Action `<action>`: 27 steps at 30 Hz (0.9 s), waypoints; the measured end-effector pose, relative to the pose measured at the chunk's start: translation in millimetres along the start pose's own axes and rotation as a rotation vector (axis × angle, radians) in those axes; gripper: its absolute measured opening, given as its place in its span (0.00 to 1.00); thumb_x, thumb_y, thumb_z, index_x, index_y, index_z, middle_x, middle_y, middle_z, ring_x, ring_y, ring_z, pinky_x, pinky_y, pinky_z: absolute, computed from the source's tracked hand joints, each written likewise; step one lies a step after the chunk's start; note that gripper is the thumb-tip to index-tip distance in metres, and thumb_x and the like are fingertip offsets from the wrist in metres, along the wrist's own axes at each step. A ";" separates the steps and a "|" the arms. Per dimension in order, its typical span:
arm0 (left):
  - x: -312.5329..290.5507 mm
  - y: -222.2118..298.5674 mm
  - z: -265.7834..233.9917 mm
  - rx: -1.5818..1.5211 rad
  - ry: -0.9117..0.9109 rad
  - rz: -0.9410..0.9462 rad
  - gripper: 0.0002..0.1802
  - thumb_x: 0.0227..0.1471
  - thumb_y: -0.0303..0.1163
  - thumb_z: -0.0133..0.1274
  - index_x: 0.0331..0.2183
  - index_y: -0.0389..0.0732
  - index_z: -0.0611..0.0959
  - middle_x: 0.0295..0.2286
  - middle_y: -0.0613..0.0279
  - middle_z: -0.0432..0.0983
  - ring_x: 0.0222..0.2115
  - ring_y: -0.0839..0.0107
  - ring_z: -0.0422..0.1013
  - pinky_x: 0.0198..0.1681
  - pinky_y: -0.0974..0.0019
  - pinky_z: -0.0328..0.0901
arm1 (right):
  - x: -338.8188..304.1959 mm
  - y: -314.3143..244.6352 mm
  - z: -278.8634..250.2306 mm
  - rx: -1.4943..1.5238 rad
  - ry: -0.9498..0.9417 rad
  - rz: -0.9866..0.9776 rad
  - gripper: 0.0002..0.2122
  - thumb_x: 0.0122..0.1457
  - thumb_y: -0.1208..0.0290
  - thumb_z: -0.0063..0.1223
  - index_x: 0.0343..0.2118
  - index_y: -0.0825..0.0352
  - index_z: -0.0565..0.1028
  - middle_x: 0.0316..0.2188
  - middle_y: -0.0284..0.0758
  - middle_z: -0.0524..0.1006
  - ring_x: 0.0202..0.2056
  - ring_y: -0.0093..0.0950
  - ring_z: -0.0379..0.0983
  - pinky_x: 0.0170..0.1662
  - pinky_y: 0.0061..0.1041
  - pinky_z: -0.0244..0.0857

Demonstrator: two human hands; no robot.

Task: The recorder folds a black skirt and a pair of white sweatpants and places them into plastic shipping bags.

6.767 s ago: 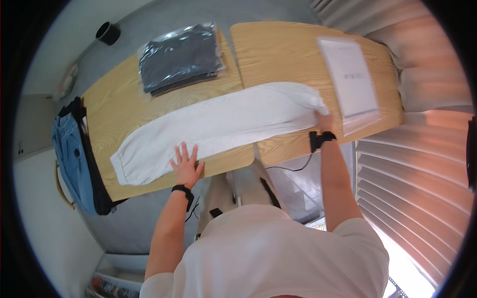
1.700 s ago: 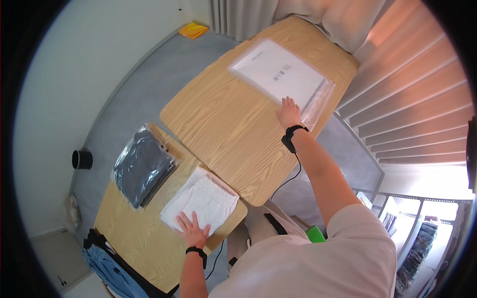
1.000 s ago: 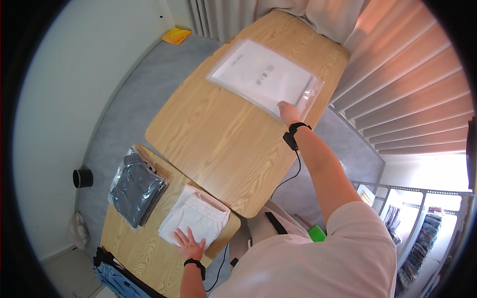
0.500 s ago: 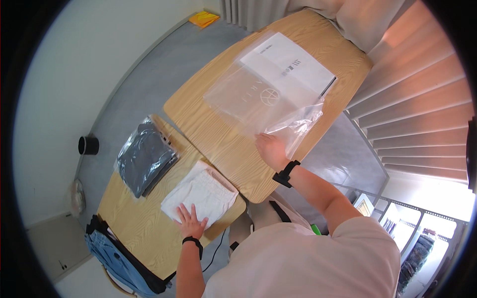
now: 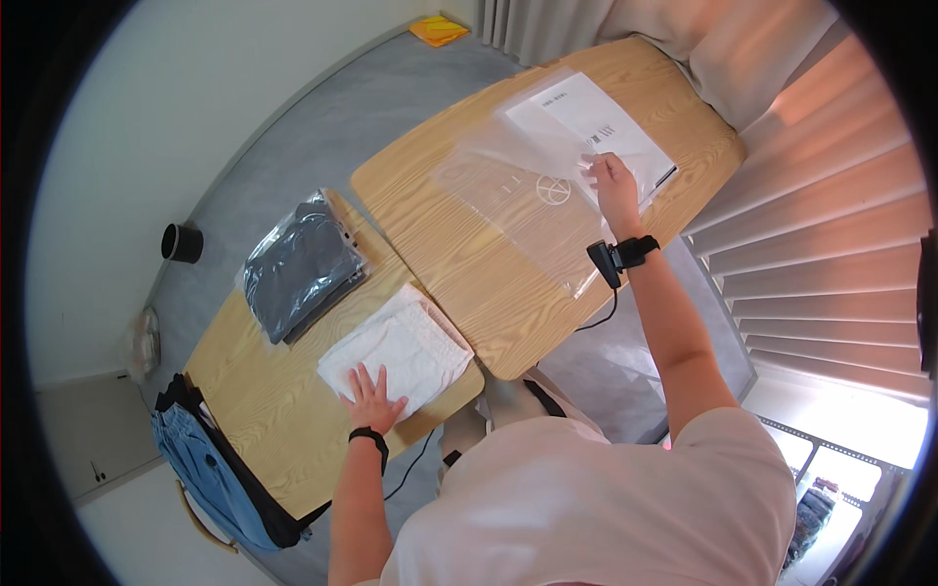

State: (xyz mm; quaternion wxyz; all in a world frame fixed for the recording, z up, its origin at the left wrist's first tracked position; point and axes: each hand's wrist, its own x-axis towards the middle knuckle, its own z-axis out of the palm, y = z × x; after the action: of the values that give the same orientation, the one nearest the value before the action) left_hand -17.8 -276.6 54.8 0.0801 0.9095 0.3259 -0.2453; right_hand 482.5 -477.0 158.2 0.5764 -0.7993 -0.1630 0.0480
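Note:
My left hand [image 5: 371,398] lies flat with spread fingers on a folded white garment [image 5: 415,342], near the edge of the nearer table. Over the far table, my right hand [image 5: 614,184] is closed in a pinch at the edge of a clear plastic bag [image 5: 518,230] with a pale round mark. The bag spreads flat toward the near side of that table. Partly under the bag and my right hand is a flat white printed packet [image 5: 583,96]. A dark garment in a clear bag [image 5: 305,269] lies beyond the white one.
Two wooden tables [image 5: 459,278] meet at a narrow gap. Blue jeans [image 5: 200,469] and black clothing hang at the left table's end. A black bin [image 5: 182,242] and yellow packet [image 5: 439,30] sit on the floor. Pleated curtains [image 5: 821,205] border the right side.
My right hand has moved away from me and slightly right, drawing the bag's edge toward the white packet. My left hand stays on the garment. The whole view has shifted a little.

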 end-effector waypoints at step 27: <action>-78.3 -84.1 -56.8 -1.611 0.467 0.006 0.20 0.56 0.22 0.40 0.51 0.40 0.71 0.40 0.55 0.74 0.35 0.70 0.74 0.37 0.71 0.67 | -347.1 -106.1 216.4 -0.090 -1.009 -0.780 0.08 0.52 0.72 0.51 0.34 0.67 0.73 0.45 0.44 0.72 0.48 0.41 0.66 0.50 0.36 0.60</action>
State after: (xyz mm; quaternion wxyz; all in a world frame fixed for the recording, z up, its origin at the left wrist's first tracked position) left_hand -100.8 -237.4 144.2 0.6365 0.6024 0.4071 0.2574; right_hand 76.4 -360.7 147.4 0.3696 -0.5838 -0.6951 0.1983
